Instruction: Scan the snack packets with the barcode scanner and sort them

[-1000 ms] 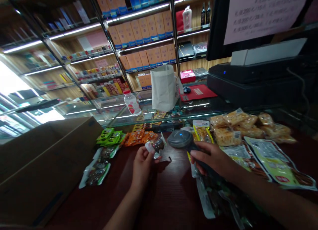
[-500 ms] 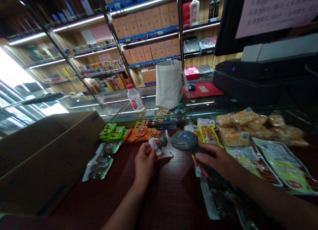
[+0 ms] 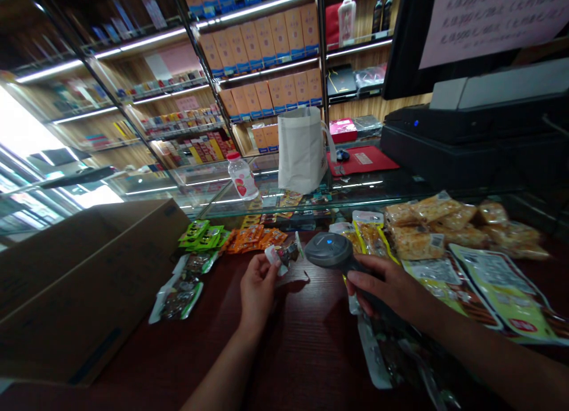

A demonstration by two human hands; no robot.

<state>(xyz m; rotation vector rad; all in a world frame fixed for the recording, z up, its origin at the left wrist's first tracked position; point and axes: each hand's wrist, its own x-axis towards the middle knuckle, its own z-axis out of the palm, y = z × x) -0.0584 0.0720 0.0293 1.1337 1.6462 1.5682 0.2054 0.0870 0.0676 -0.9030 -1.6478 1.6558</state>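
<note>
Between the thumb and fingers of my left hand (image 3: 258,286) is a small clear snack packet (image 3: 288,254) with dark contents, raised just above the dark wooden counter (image 3: 297,352). My right hand (image 3: 384,283) is wrapped round the grip of a grey barcode scanner (image 3: 329,249) with a blue light on top. The scanner's head points left, close to the packet but apart from it. Beneath my right forearm lie dark snack packets (image 3: 377,357), partly hidden. Yellow-edged snack packets (image 3: 371,230) rest just behind the scanner.
An open cardboard box (image 3: 89,298) stands at left, beside green packets (image 3: 202,236), orange packets (image 3: 253,239) and clear packets (image 3: 180,298). Bagged pastries (image 3: 418,239) and large flat packs (image 3: 502,286) lie right. Behind are a bottle (image 3: 242,177), a white bag (image 3: 300,150) and a monitor (image 3: 404,44).
Almost nothing differs. Both hands keep nearly the same places, with the packet and the scanner still held; the view has shifted very slightly.
</note>
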